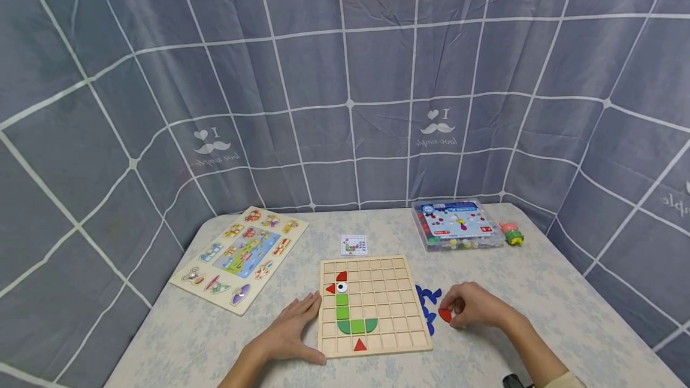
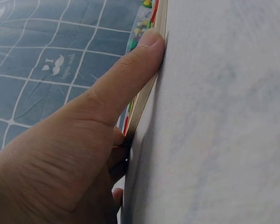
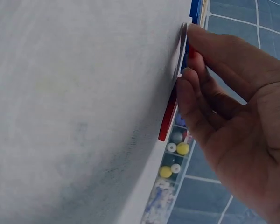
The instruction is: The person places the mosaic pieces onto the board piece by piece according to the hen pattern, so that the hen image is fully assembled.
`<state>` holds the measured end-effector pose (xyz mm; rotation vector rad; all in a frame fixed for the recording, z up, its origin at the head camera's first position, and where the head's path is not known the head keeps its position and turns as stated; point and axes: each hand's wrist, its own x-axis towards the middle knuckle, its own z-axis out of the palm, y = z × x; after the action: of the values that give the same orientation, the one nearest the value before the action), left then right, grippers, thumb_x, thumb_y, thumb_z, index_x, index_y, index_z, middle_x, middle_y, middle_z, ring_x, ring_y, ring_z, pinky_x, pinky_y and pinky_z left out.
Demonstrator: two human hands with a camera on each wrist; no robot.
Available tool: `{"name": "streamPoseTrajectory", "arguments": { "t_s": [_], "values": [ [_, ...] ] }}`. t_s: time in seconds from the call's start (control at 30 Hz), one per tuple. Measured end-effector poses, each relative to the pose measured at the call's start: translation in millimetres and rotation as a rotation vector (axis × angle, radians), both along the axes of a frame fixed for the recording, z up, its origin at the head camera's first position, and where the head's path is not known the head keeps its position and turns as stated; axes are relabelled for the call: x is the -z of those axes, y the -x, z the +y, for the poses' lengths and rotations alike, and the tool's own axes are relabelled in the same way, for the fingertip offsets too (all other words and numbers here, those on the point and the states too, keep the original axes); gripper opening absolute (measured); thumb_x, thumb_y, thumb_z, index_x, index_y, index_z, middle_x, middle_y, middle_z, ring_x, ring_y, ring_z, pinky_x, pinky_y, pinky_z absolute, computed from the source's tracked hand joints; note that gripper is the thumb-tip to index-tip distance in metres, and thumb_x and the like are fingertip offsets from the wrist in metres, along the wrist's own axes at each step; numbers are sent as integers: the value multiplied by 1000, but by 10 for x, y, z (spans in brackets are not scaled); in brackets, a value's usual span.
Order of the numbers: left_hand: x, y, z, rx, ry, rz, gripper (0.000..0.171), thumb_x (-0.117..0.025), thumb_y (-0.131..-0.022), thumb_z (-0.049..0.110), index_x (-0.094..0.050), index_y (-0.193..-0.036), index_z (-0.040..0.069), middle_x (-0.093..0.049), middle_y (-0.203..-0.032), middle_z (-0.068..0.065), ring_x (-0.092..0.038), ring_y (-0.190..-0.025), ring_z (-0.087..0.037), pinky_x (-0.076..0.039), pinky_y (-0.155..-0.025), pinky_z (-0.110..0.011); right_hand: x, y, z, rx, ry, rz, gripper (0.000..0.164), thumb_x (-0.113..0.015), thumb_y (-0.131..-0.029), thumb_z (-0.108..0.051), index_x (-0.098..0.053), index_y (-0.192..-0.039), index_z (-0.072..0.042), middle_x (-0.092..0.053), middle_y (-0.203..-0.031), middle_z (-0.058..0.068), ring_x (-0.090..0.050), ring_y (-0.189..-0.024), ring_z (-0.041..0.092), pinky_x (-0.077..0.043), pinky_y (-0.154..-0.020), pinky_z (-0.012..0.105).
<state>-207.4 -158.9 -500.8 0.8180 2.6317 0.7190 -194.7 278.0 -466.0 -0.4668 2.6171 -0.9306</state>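
A square wooden grid board (image 1: pixel 390 301) lies on the table. Red, green and eye-patterned pieces form a figure on it, and a red triangle (image 1: pixel 360 345) lies in its bottom row. Along the board's left edge rests my left hand (image 1: pixel 291 331), its thumb extended at the near corner in the left wrist view. To the right of the board, my right hand (image 1: pixel 477 306) pinches a red puzzle piece (image 1: pixel 444 314) at the tabletop; red also shows lower beside the fingers (image 3: pixel 189 91) in the right wrist view. Several blue pieces (image 1: pixel 429 296) lie between board and right hand.
Behind the board lies a small pattern card (image 1: pixel 354 245). A picture puzzle board (image 1: pixel 242 259) is at the left. A clear plastic case (image 1: pixel 458 225) and a pink and green toy (image 1: pixel 511 233) stand at the back right. A grid-patterned curtain (image 1: pixel 377 76) hangs behind the table.
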Motion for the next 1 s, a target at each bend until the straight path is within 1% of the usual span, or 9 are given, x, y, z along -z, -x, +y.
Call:
{"name": "streamPoseTrajectory", "arguments": {
  "t_s": [0.13, 0.33, 0.5, 0.6, 0.73, 1.0],
  "values": [
    [-11, -6, 3, -7, -1, -5, 124, -79, -64, 66, -22, -155, 5, -20, -162, -15, -19, -151, -34, -15, -120, -59, -41, 9, -58, 0, -17, 31, 25, -82, -70, -7, -74, -94, -9, -62, -79, -2, -51, -70, 9, -45, -58, 20],
    [-27, -4, 10, -7, 4, -14, 122, -79, -65, 66, -22, -154, 5, -20, -163, -13, -19, -151, -33, -15, -121, -59, -80, 72, -217, -62, -6, 99, 24, -82, -72, -11, -76, -95, -9, -65, -84, -4, -51, -72, 4, -46, -61, 19],
    [-24, 1, 4, 0, 3, -12, 122, -79, -65, 66, -22, -155, 5, -20, -163, -13, -19, -151, -33, -15, -121, -59, -82, 135, -390, -100, 20, 143, 22, -81, -73, -13, -76, -94, -9, -65, -82, -4, -51, -70, 3, -46, -60, 19],
    [-25, 4, 5, -2, -1, -12, 123, -79, -65, 66, -22, -155, 5, -20, -163, -13, -19, -151, -33, -15, -121, -59, -106, 160, -506, -112, 40, 147, 22, -83, -74, -14, -76, -94, -10, -65, -83, -4, -51, -70, 3, -46, -60, 19],
    [-25, -2, 10, 1, -4, -6, 123, -79, -65, 66, -22, -155, 5, -20, -163, -14, -19, -151, -33, -15, -121, -59, -130, 197, -650, -133, 54, 156, 22, -82, -74, -11, -76, -95, -9, -66, -85, -3, -53, -72, 5, -47, -62, 19],
    [-9, -9, -2, 1, -4, -13, 122, -78, -65, 66, -21, -155, 6, -20, -163, -13, -19, -151, -32, -15, -121, -58, -173, 266, -969, -138, 32, 180, 21, -83, -73, -13, -77, -94, -10, -67, -88, -4, -53, -73, 7, -47, -63, 19]
  ]
}}
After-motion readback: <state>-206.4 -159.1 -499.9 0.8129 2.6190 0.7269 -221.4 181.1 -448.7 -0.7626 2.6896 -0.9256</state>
